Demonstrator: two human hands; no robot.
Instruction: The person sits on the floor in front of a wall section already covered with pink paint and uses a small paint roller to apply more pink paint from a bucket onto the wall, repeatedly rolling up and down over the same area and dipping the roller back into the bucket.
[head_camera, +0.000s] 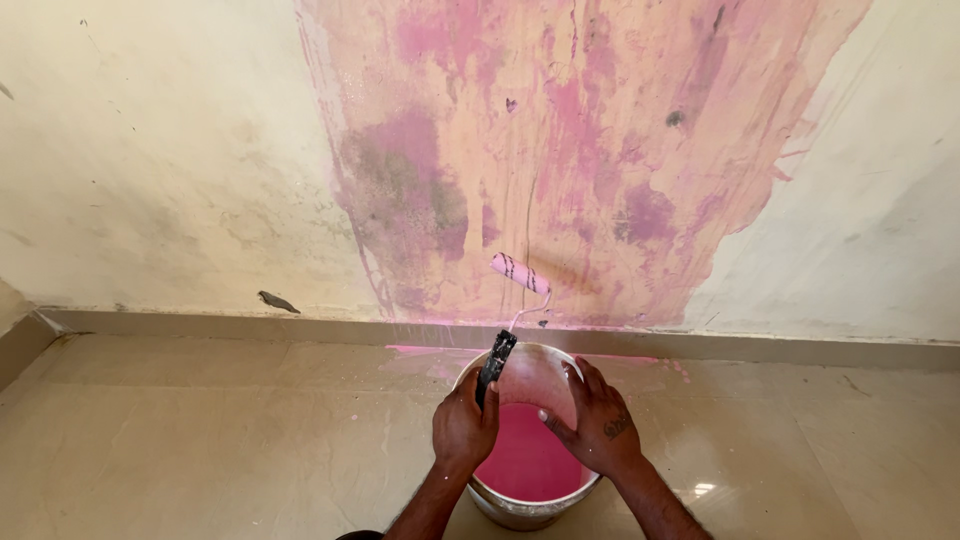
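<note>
A bucket (520, 512) holding pink paint (525, 460) stands on the tiled floor close to the wall. My left hand (463, 425) is shut on the black handle of a small paint roller (519, 272), whose pink sleeve points up towards the wall above the bucket. My right hand (596, 420) rests on the bucket's right rim, fingers spread along its inner edge. The wall behind carries a broad patch of streaky pink and orange paint (560, 150) with darker purple blotches.
A grey skirting strip (200, 325) runs along the foot of the cream wall. Pink spills (425, 352) lie on the beige floor tiles beside the bucket. A dark mark (278, 300) sits low on the wall at the left.
</note>
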